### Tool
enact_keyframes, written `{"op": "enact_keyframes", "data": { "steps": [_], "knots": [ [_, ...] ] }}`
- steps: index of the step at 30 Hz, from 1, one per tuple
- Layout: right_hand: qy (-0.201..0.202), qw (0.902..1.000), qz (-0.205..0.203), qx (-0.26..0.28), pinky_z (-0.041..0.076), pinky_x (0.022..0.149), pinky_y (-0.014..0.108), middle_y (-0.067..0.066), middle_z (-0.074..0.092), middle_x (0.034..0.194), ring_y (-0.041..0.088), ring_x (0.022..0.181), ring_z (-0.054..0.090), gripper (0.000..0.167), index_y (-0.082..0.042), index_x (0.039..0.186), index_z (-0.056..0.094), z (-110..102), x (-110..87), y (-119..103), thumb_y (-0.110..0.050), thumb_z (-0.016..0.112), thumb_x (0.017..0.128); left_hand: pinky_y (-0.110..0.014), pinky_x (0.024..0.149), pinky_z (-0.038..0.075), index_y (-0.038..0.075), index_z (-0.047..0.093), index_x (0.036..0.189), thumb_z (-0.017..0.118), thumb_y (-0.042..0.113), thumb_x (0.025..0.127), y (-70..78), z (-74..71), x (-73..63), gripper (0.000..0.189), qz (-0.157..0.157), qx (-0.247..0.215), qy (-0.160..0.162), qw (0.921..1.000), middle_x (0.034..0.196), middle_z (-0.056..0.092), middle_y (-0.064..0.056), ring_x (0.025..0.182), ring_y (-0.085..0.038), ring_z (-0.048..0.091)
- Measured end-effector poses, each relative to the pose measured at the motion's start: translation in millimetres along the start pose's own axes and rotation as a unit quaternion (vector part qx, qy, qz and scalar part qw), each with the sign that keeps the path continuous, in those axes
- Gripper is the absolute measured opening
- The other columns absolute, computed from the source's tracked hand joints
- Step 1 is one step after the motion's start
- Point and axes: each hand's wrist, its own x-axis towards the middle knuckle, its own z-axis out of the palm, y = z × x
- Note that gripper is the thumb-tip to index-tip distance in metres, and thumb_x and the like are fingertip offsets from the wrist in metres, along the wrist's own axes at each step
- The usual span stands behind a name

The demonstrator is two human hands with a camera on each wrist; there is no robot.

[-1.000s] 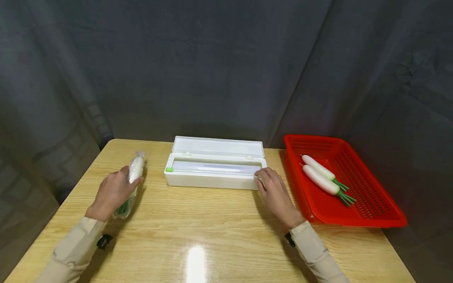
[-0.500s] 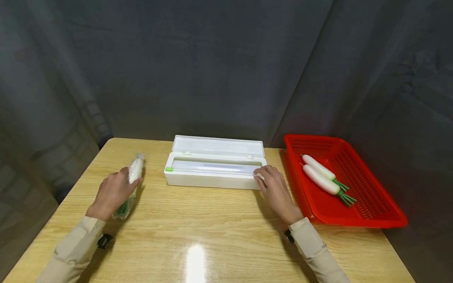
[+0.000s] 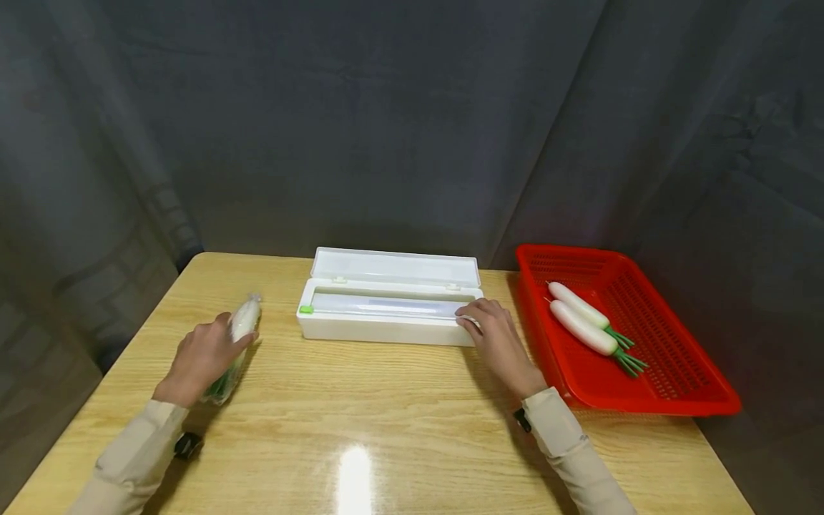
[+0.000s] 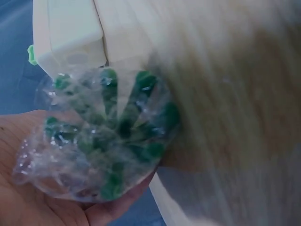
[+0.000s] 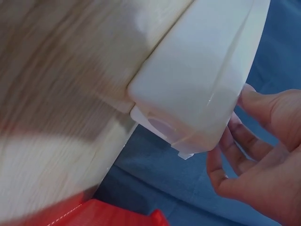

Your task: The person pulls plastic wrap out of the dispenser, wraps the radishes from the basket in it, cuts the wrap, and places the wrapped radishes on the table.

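Observation:
My left hand grips a white radish wrapped in clear plastic film, over the table's left side. Its green stems show through crinkled film in the left wrist view. A white cling film box lies mid-table with its lid tipped back and a film roll inside. My right hand holds the box's right front rim, fingers over the top and thumb in front. In the right wrist view the fingertips are curled right at the box's end corner.
A red plastic basket stands on the right, close to my right forearm. Two unwrapped white radishes with green stems lie in it. A green slider sits at the box's left end. Dark curtains hang behind the wooden table.
The far tip of the wrapped radish has dipped slightly towards me in my left hand. My right hand has shifted slightly left along the box rim.

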Motion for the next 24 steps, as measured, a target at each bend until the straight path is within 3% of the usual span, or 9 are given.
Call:
{"op": "enact_keyframes", "data": {
  "steps": [7, 10, 15, 17, 20, 24],
  "knots": [
    [-0.028, 0.9984, 0.026, 0.040, 0.052, 0.092, 0.052, 0.014, 0.075, 0.105, 0.033, 0.098, 0.065, 0.017, 0.000, 0.108, 0.077, -2.7, 6.7, 1.1, -0.005, 0.078, 0.092, -0.047, 0.045, 0.048, -0.021, 0.055, 0.111, 0.079, 0.035, 0.095, 2.3, -3.6, -0.1, 0.063, 0.017, 0.037, -0.010, 0.9991, 0.075, 0.063, -0.030, 0.055, -0.031, 0.061],
    [-0.042, 0.9972, 0.034, 0.051, 0.053, 0.089, 0.050, 0.013, 0.076, 0.101, 0.031, 0.094, 0.065, 0.015, 0.000, 0.106, 0.077, -3.6, 9.0, 1.7, -0.005, 0.079, 0.092, -0.050, 0.045, 0.048, -0.019, 0.056, 0.111, 0.080, 0.034, 0.095, 8.2, -4.1, -1.8, 0.061, 0.030, 0.049, 0.015, 0.9982, 0.078, 0.061, -0.030, 0.058, -0.035, 0.061],
    [-0.053, 0.9929, 0.048, 0.095, 0.057, 0.083, 0.044, 0.013, 0.073, 0.097, 0.028, 0.089, 0.065, 0.014, 0.002, 0.103, 0.076, -6.1, 13.9, 4.7, -0.002, 0.079, 0.090, -0.060, 0.052, 0.053, -0.017, 0.062, 0.121, 0.085, 0.022, 0.090, 26.2, -5.7, 0.7, 0.055, 0.102, 0.049, 0.114, 0.9869, 0.097, 0.064, -0.039, 0.071, -0.049, 0.064],
    [-0.055, 0.9918, 0.051, 0.104, 0.058, 0.081, 0.042, 0.013, 0.073, 0.096, 0.026, 0.088, 0.065, 0.012, 0.001, 0.102, 0.076, -6.9, 15.6, 6.4, -0.002, 0.079, 0.090, -0.062, 0.059, 0.055, -0.014, 0.063, 0.124, 0.085, 0.020, 0.089, 35.8, -8.0, 5.6, 0.053, 0.130, 0.046, 0.136, 0.9810, 0.104, 0.065, -0.039, 0.077, -0.051, 0.066],
    [-0.062, 0.9910, 0.054, 0.106, 0.057, 0.081, 0.040, 0.012, 0.074, 0.097, 0.025, 0.088, 0.065, 0.011, 0.000, 0.101, 0.077, -8.2, 17.0, 8.0, -0.002, 0.079, 0.091, -0.064, 0.069, 0.055, -0.010, 0.065, 0.126, 0.083, 0.016, 0.090, 50.8, -11.9, 14.2, 0.048, 0.171, 0.038, 0.149, 0.9733, 0.112, 0.066, -0.036, 0.088, -0.051, 0.067],
    [-0.073, 0.9894, 0.057, 0.112, 0.056, 0.079, 0.036, 0.012, 0.074, 0.097, 0.024, 0.086, 0.064, 0.009, -0.001, 0.101, 0.078, -9.2, 18.0, 9.4, -0.002, 0.078, 0.091, -0.062, 0.075, 0.055, -0.004, 0.067, 0.126, 0.082, 0.010, 0.091, 68.5, -12.3, 21.6, 0.041, 0.223, 0.022, 0.138, 0.9648, 0.115, 0.068, -0.028, 0.096, -0.046, 0.068]
  ]
}}
